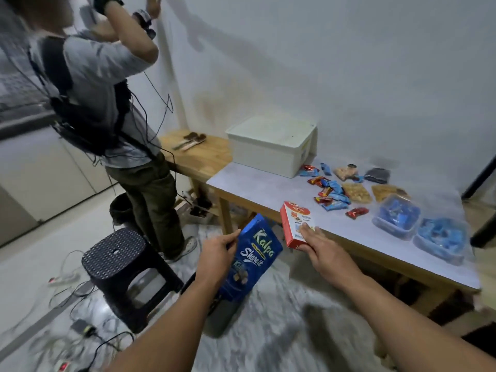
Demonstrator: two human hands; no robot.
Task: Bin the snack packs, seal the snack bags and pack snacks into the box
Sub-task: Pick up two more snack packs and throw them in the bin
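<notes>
At lower centre the left hand (217,253) pinches a blue bag (256,253) by its edge, thumb on top; just right, the right hand (320,247) grips a red box (295,224) over the table (257,189) edge. The thin pinch could let the bag slip to the floor. It reads "Kalpa Share it"; the box perhaps says "Astor". The white bin (271,145) sits mid-frame.

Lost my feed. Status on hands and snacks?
Left hand grips blue Kalpa bag. Right hand holds red box at table edge. Nothing blocking.
</notes>
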